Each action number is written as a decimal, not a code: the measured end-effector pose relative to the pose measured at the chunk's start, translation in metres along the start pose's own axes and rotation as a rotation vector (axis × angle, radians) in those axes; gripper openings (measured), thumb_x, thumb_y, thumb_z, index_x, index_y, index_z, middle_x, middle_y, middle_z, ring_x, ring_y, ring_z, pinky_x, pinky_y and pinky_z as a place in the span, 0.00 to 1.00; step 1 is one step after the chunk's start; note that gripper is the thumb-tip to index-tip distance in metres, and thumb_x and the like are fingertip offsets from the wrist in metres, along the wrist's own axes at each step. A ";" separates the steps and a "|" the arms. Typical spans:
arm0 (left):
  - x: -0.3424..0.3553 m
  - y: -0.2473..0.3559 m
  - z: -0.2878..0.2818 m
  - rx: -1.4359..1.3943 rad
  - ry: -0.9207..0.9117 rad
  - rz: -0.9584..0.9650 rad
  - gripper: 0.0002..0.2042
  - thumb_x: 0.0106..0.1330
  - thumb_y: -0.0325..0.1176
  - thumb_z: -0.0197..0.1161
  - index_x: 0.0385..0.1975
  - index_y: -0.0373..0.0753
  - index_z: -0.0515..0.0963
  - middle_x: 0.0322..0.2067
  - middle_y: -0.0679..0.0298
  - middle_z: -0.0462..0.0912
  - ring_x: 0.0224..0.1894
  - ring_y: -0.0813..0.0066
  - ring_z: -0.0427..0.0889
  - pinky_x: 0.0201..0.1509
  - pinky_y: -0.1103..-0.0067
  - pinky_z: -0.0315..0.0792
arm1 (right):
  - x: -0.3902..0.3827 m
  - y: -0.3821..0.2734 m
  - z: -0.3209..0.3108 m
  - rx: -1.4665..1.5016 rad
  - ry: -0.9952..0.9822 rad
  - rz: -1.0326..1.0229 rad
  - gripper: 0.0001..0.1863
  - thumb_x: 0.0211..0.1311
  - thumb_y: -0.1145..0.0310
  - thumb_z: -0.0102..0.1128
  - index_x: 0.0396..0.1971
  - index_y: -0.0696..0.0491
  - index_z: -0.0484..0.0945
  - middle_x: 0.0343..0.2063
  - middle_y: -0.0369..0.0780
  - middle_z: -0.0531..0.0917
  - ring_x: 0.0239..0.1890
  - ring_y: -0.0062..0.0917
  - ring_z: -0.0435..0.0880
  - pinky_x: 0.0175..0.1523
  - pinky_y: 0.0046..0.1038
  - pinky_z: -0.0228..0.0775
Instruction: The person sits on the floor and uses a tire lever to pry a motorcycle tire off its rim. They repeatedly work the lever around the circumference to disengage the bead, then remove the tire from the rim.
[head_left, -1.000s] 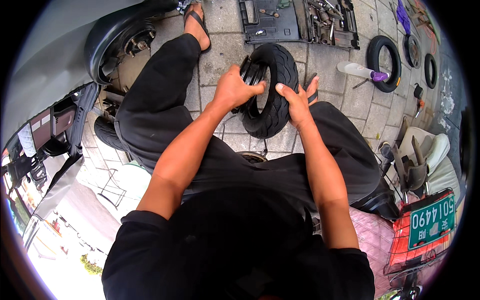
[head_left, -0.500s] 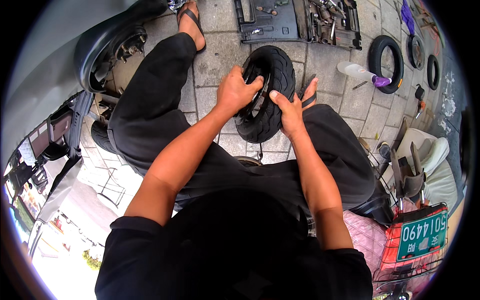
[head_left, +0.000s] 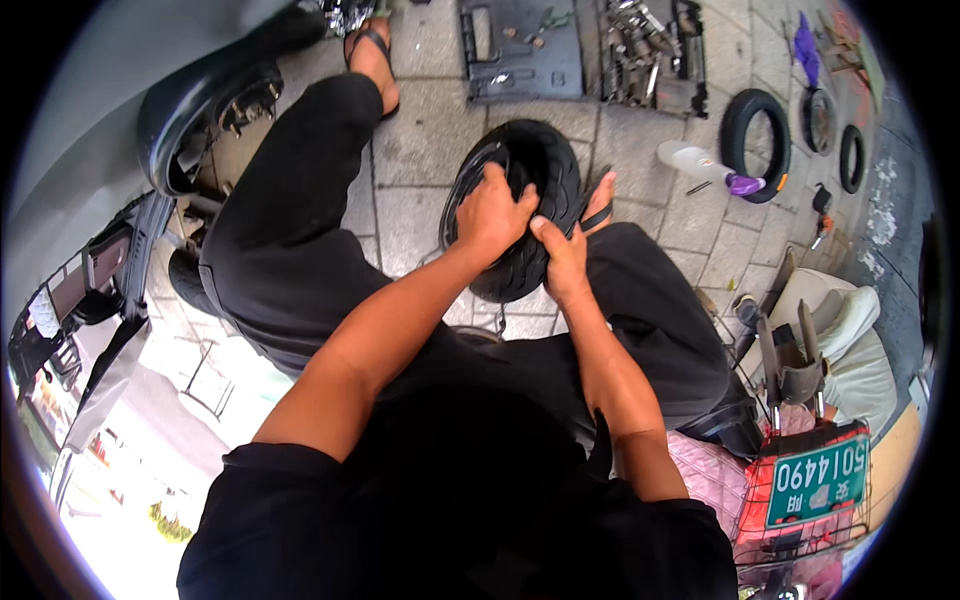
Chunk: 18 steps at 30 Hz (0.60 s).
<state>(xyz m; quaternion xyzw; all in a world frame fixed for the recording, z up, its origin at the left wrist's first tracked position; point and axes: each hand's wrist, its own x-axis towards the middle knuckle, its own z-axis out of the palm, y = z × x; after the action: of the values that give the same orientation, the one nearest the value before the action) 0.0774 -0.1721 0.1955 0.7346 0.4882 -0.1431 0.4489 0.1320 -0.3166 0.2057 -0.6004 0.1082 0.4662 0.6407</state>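
A small black scooter tire (head_left: 560, 170) with a grooved tread is held tilted between my spread knees. My left hand (head_left: 490, 220) reaches over its opening, with the fingers curled at the inner edge and partly hidden in the dark hollow. My right hand (head_left: 566, 264) grips the near right side, its thumb pressed on the tire wall and its other fingers hidden behind the tread. Both thumbs are close together, near the middle of the tire. What lies inside the hollow is too dark to make out.
An open tool case (head_left: 655, 60) full of metal tools lies ahead. To the right are a clear bottle with a purple cap (head_left: 745, 185), another black tire (head_left: 735, 130) and an orange-handled tool (head_left: 822, 225). A vehicle's wheel hub (head_left: 245, 105) stands left, a wire basket (head_left: 800, 500) at lower right.
The tire has tipped, and its opening now faces up more. My left hand has shifted over the opening with the tire. The whole view has moved slightly.
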 end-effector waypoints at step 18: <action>-0.018 -0.027 -0.033 -0.171 0.010 -0.171 0.34 0.68 0.61 0.67 0.58 0.33 0.82 0.51 0.40 0.89 0.57 0.39 0.87 0.63 0.56 0.78 | 0.002 -0.028 0.008 -0.034 -0.130 0.345 0.38 0.71 0.55 0.73 0.66 0.71 0.74 0.56 0.51 0.86 0.56 0.36 0.88 0.64 0.39 0.81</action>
<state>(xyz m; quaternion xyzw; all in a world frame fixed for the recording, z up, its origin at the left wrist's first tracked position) 0.0380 -0.1530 0.2115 0.6500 0.5619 -0.1351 0.4935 0.1502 -0.3049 0.2253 -0.5523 0.1599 0.6089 0.5465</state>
